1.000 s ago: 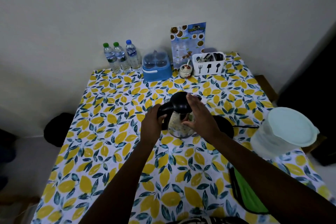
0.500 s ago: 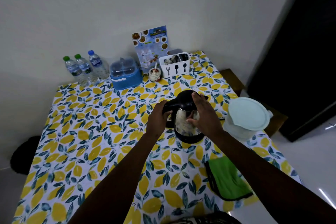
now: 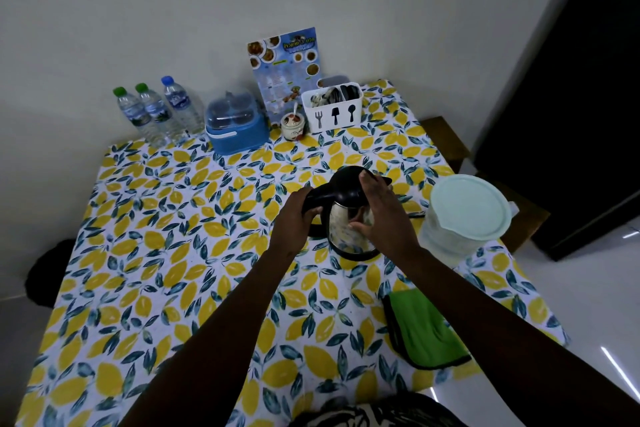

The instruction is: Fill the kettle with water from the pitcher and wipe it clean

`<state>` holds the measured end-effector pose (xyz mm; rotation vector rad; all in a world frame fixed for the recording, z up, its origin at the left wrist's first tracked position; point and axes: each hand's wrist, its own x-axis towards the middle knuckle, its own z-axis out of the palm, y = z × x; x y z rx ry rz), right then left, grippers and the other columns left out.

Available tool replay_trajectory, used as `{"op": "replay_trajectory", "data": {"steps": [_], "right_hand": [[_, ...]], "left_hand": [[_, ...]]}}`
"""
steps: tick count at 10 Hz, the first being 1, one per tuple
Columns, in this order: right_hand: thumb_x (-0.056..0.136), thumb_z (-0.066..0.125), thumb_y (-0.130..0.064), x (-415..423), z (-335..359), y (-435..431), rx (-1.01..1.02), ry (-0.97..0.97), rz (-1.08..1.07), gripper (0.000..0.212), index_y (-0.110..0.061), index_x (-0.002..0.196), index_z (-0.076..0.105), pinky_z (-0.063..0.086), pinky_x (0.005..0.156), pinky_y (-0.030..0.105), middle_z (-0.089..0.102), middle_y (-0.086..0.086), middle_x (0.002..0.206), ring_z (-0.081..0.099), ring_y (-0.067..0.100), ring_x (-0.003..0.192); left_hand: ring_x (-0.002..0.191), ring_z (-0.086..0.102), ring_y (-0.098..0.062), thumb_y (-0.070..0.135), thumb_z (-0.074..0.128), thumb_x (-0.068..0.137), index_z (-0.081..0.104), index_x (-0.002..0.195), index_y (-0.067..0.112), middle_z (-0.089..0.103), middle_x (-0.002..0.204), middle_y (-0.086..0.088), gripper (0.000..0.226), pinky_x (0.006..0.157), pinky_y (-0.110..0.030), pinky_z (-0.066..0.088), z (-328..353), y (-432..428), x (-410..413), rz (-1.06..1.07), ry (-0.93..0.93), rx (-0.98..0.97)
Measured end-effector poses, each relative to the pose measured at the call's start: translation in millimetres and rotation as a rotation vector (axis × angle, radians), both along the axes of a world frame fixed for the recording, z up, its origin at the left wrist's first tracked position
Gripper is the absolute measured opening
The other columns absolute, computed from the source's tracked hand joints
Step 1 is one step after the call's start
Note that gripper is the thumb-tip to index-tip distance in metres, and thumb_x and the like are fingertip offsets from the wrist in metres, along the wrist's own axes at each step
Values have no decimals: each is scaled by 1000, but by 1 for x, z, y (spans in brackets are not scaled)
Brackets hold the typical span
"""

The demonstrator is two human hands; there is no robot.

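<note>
A steel kettle (image 3: 341, 218) with a black lid and handle stands on its black base in the middle of the table. My left hand (image 3: 294, 218) grips the black handle on the kettle's left side. My right hand (image 3: 381, 215) wraps the kettle's right side, fingers over the lid's edge and thumb on the steel body. Right of the kettle stands a translucent pitcher (image 3: 464, 218) with a pale green lid, closed. A green cloth (image 3: 424, 333) with a black border lies flat near the table's front right corner.
Along the wall stand three water bottles (image 3: 157, 111), a blue container (image 3: 237, 126), a small jar (image 3: 292, 126), a menu card (image 3: 285, 69) and a white cutlery caddy (image 3: 332, 107). The lemon-print tablecloth (image 3: 173, 253) covers the table. A dark doorway is at the right.
The kettle now sits on its black base instead of beside it. Both hands keep the same hold. The camera view has swung to the right.
</note>
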<state>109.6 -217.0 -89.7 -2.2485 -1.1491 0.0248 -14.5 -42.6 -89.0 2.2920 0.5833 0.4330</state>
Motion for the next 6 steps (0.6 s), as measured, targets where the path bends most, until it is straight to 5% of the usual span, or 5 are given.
{"op": "replay_trajectory", "data": {"steps": [1,4,6], "right_hand": [[72,81,-30,1,-4,-6,26,40,-25,106,-17,153,14,20,116,37,19,1,160,4,15,147],[72,80,-34,8,-6,-5,13,42,-17,106,-17,153,14,19,118,42,19,3,160,8,17,146],[86,50,-58,0,7,-1,-43,-188,-43,85,-13,151,20,11,115,48,23,6,159,12,26,148]], "left_hand": [[116,53,-26,23,54,98,47,134,12,56,129,-12,38,90,-26,40,3,-10,2,9,7,-2],[117,53,-25,37,49,96,44,136,14,55,131,-8,47,88,-27,40,4,-7,8,6,87,13],[146,21,-33,31,49,98,25,149,10,31,155,-14,60,117,-47,27,16,-14,6,24,111,159]]}}
